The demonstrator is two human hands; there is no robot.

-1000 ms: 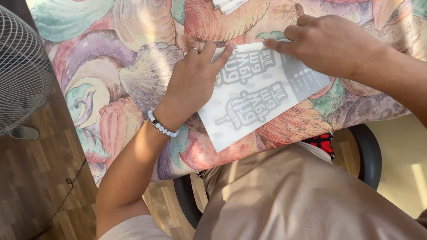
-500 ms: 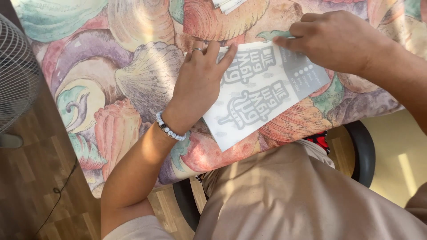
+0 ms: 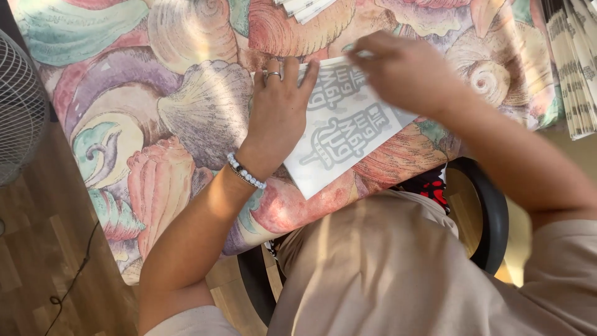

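I am pressing my left hand flat, fingers spread and gripping nothing, on the white printed sheet lying at the near edge of the shell-patterned tablecloth. My right hand, blurred, is now sweeping across the sheet's far edge, farther left than a moment ago; whether it pinches paper, I cannot tell. Beyond lie more stacked sheets.
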